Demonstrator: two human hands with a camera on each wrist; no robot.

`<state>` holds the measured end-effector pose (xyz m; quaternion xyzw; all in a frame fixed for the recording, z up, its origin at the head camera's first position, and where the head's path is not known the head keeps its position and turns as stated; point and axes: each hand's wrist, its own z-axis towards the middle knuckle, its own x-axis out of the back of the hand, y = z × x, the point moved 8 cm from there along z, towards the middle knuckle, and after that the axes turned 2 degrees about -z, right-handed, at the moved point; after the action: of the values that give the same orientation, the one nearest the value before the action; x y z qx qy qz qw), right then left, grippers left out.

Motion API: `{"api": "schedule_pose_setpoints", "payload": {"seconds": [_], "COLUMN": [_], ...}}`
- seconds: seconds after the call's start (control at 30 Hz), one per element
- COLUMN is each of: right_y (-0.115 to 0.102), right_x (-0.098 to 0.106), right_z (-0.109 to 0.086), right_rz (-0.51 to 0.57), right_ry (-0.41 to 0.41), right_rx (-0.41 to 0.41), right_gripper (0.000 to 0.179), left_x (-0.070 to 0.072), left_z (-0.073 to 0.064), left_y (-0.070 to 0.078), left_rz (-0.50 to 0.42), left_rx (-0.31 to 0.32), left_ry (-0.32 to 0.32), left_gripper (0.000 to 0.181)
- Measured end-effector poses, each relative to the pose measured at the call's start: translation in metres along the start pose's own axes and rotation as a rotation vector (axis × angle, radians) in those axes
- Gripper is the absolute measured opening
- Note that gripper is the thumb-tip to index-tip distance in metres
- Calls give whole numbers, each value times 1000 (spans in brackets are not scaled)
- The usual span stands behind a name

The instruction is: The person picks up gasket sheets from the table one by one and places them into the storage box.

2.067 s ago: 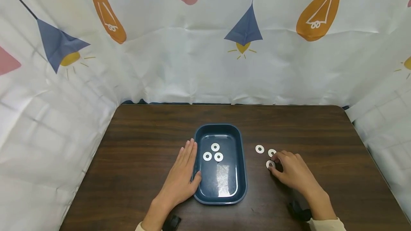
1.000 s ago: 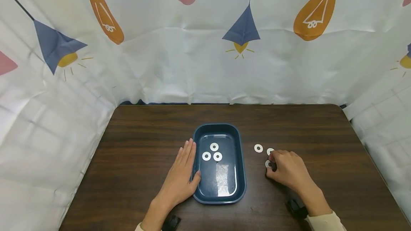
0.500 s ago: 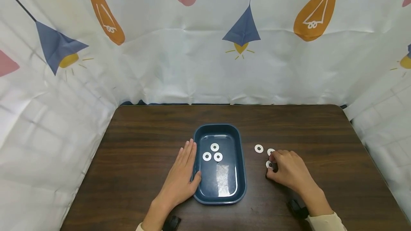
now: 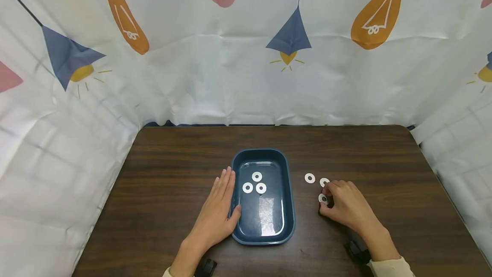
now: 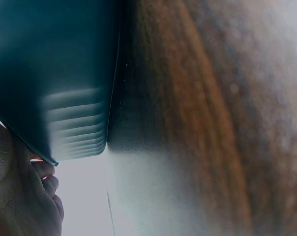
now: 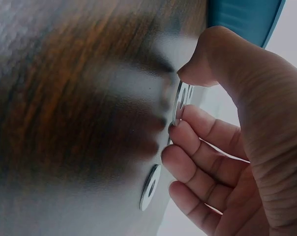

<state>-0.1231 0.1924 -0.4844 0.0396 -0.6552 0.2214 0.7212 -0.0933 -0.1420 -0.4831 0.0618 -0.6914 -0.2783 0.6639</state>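
Note:
A dark blue rectangular tray [image 4: 261, 236] stands at the table's middle, with three pale flat washers [image 4: 261, 188] grouped on its floor. My left hand [image 4: 216, 210] lies along the tray's left side, fingers straight, the thumb at the rim. Right of the tray, my right hand [image 4: 349, 205] has thumb and fingertips at opposite edges of a washer [image 4: 322, 198]. The right wrist view shows that washer [image 6: 177, 105] pinched edge-on, close over the tabletop. Another washer [image 4: 323, 181] lies partly behind the fingertips, and one more washer [image 4: 309, 178] lies farther left.
The brown wood-grain table [image 4: 173, 153] reaches back to a white curtain [image 4: 215, 84] printed with lamps and bulbs. Black wrist devices, one [image 4: 205, 267] at the left and one [image 4: 357, 252] at the right, sit beneath the wrists.
My right thumb and fingers have drawn in around the washer's edges since the earliest frame and then stay nearly still. The left hand, tray and other washers keep their places.

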Motion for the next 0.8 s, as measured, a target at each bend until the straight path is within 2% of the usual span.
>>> {"api": "schedule_pose_setpoints", "payload": {"seconds": [0.8], "right_y": [-12], "right_x": [13], "right_z": [-2], "right_rz": [-28], "right_ry": [44], "right_rx": [55], "right_gripper": [21], "left_x": [-1], "left_z": [1], "left_y": [0], "left_rz": [1], "left_rx": [10], "left_ry": [-12], "left_gripper": [95]}}
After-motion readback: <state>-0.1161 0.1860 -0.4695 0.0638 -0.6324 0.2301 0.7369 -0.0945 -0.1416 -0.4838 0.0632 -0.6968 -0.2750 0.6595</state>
